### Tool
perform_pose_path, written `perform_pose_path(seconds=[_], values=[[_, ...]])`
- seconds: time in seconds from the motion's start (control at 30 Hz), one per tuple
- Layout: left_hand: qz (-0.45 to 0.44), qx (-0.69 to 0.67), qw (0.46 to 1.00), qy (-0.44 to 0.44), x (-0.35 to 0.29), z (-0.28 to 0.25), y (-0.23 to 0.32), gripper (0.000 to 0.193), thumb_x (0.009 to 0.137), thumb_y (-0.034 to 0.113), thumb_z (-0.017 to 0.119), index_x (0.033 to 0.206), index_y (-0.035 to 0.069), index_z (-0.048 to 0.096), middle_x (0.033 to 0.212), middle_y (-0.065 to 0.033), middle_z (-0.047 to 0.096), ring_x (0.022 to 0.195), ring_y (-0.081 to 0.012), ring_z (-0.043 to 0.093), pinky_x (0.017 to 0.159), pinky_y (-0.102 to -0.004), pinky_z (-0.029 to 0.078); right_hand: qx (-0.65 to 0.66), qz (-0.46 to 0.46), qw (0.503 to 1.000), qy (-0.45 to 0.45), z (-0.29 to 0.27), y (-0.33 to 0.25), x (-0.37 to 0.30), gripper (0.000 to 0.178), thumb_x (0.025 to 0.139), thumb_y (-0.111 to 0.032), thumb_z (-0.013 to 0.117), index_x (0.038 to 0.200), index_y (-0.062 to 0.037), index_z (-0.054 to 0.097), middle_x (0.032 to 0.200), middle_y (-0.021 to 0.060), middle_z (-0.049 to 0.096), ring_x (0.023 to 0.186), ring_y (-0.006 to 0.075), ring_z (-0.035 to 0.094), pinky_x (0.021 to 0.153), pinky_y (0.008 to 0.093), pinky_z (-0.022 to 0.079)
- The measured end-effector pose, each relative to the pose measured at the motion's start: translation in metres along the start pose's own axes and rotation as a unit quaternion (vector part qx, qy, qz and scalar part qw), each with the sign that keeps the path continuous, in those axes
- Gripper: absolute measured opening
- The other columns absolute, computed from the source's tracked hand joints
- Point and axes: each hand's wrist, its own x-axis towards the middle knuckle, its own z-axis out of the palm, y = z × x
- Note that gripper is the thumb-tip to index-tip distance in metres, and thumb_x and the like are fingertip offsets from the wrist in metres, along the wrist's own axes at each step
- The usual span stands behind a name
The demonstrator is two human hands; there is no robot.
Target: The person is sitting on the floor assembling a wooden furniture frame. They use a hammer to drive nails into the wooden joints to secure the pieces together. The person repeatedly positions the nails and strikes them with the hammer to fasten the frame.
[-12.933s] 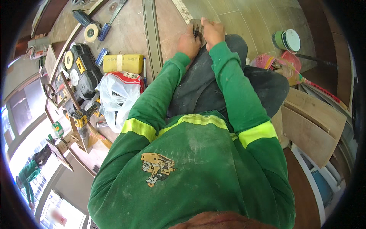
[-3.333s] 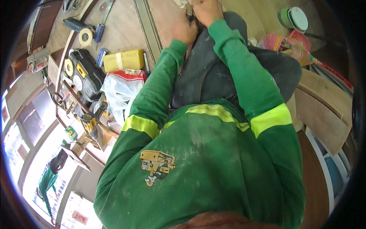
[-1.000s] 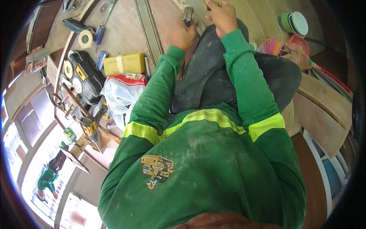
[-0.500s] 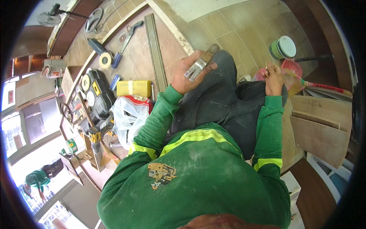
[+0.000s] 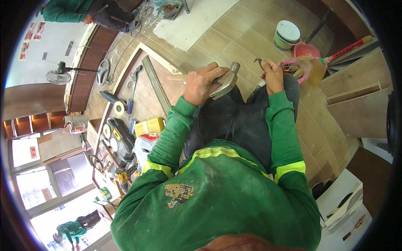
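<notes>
My left hand point(image 5: 199, 84) is closed around a claw hammer point(image 5: 227, 82), gripping it close to the steel head. Its pale wooden handle sticks out to the left behind the fingers. To the right, above my right knee, my right hand point(image 5: 274, 78) pinches a small, thin dark piece point(image 5: 259, 62) that points up and left. Its kind is too small to make out. Both hands are held over my dark trousers point(image 5: 228, 121), apart from each other.
Beside my right knee are a pink-rimmed bag of wood scraps point(image 5: 298, 69), a lidded green-and-white bucket point(image 5: 287, 34) and a broom point(image 5: 347, 49). Boards point(image 5: 356, 111) lean at right. A framed panel point(image 5: 133, 90) with an angle grinder point(image 5: 114, 102) lies left. A co-worker point(image 5: 98, 14) stands far left.
The view has swung, bringing a co-worker in at the top left. My left hand has turned the hammer, so its handle now shows. My right hand has come nearer the left, showing a dark piece.
</notes>
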Motion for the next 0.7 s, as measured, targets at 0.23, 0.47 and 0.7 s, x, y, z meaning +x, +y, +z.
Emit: perform_pose_path(seconds=[0.23,0.47,0.7], values=[[0.026,0.097,0.995,-0.008,0.002,0.006,0.013,0.048,0.071,0.009,0.082,0.118,0.017,0.074,0.092,-0.0055,0.066,0.082,-0.0318,0.069,0.069,-0.0432,0.054,0.088,-0.006,0.996,-0.014,0.002,-0.013,-0.012,0.031,0.103,-0.021,0.067,0.121,0.0033,0.073,0.089,0.0005,0.065,0.070,0.0079,0.059,0.064,0.0273,0.055],[-0.024,0.132,0.991,0.004,-0.007,0.023,-0.009,0.046,0.074,0.012,0.082,0.119,0.017,0.072,0.094,-0.0057,0.068,0.083,-0.0312,0.071,0.070,-0.0438,0.056,-0.082,-0.136,0.987,-0.002,0.017,-0.018,-0.038,0.026,0.102,-0.019,0.067,0.117,0.0009,0.073,0.095,0.0063,0.071,0.071,0.0112,0.065,0.065,0.0294,0.057],[-0.088,0.123,0.988,-0.010,-0.021,0.033,-0.028,0.054,0.073,0.015,0.086,0.121,0.015,0.061,0.099,-0.0097,0.075,0.089,-0.0348,0.073,0.072,-0.0470,0.056,-0.080,-0.136,0.988,-0.006,0.018,-0.027,-0.040,0.023,0.105,-0.020,0.063,0.114,0.0001,0.070,0.092,0.0058,0.072,0.074,0.0126,0.067,0.068,0.0300,0.056]])
